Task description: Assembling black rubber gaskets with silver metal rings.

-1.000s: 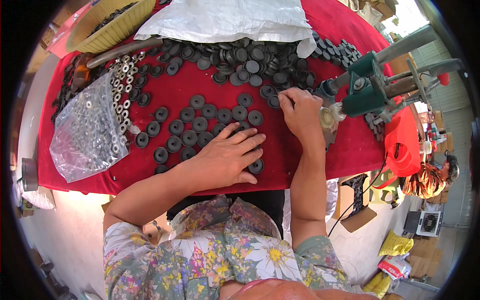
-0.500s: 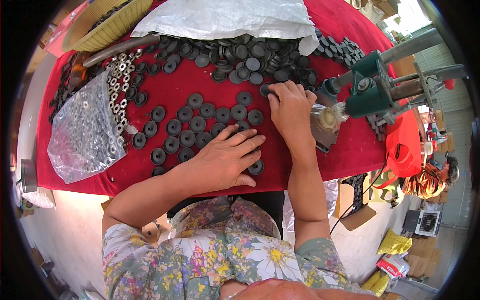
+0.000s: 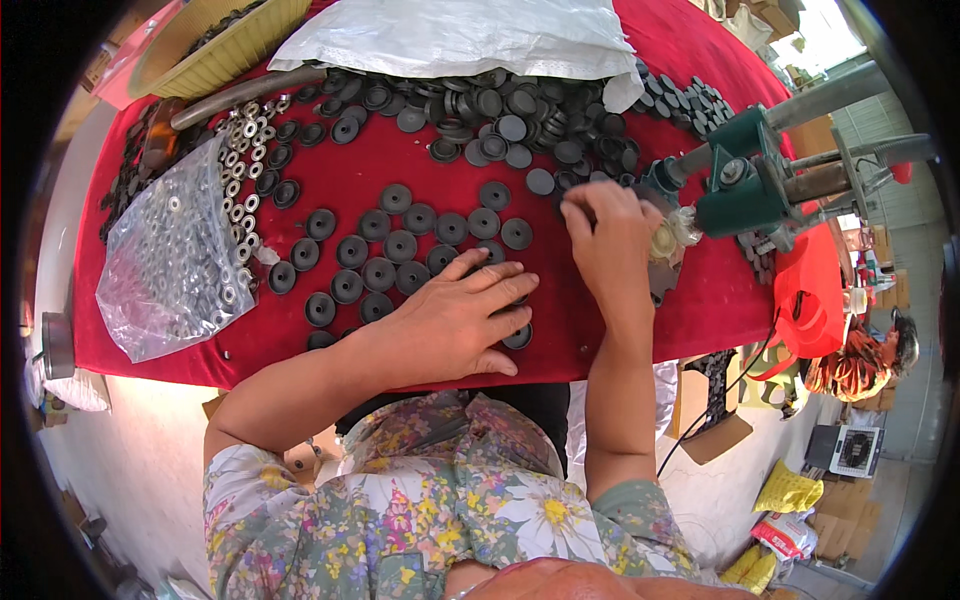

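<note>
My left hand point(image 3: 462, 318) lies flat with its fingers spread over the near right part of a loose group of black round caps point(image 3: 400, 246), hiding some of them. These caps are cup-shaped, each with a small hole or hub in the middle. My right hand point(image 3: 612, 225) is over the cloth beside the green metal press point(image 3: 737, 180), fingers bent and slightly smeared by motion. Whether anything is between its fingertips I cannot make out. Just left of it lies a single smooth black disc point(image 3: 540, 181), at the edge of a big heap of black caps point(image 3: 500, 110).
The table has a red cloth point(image 3: 470, 372). At left are a clear bag of metal bearings point(image 3: 175, 250), loose bearings point(image 3: 237, 185) and a metal rod point(image 3: 245, 95). A white sack point(image 3: 450, 40) covers the heap's far side. A yellow basket point(image 3: 225, 50) stands far left. Another person point(image 3: 860, 360) is at right.
My right hand has moved right and slightly nearer, away from the single black disc, which now shows whole. My left hand stays on the caps.
</note>
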Available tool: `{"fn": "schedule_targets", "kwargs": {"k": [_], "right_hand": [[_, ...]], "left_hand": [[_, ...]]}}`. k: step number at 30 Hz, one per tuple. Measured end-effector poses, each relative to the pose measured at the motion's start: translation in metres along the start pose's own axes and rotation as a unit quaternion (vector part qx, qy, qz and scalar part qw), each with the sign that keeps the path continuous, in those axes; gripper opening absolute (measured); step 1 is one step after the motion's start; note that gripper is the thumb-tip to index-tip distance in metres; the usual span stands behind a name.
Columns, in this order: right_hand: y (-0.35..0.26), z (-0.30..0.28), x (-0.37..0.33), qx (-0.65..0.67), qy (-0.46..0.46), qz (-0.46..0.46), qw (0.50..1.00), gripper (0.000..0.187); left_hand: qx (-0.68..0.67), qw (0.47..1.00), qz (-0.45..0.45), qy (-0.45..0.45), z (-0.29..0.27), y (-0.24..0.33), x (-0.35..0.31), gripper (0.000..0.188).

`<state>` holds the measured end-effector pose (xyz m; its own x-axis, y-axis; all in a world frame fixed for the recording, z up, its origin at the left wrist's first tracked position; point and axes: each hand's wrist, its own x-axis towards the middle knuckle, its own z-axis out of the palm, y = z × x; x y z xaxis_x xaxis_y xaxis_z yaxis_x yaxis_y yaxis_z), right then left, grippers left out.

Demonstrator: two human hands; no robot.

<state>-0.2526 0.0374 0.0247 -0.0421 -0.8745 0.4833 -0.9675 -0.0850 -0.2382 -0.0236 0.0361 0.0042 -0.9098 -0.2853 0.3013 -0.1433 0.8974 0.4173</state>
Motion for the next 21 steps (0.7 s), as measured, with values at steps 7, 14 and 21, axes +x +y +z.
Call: {"fn": "schedule_targets", "kwargs": {"k": [7,14,21], "right_hand": [[0.001,-0.009,-0.015,0.067,-0.102,-0.005,0.992,0.009],[-0.012,-0.004,-0.013,0.037,-0.142,-0.063,0.987,0.009],[-0.02,0.021,0.04,0.072,-0.069,-0.077,0.992,0.009]], "left_hand": [[-0.03,0.999,0.035,-0.003,-0.003,0.002,0.003,0.05],[-0.029,0.999,0.023,0.007,-0.001,0.0,0.001,0.049],[-0.035,0.999,0.036,0.011,-0.001,0.001,0.002,0.048]]}}
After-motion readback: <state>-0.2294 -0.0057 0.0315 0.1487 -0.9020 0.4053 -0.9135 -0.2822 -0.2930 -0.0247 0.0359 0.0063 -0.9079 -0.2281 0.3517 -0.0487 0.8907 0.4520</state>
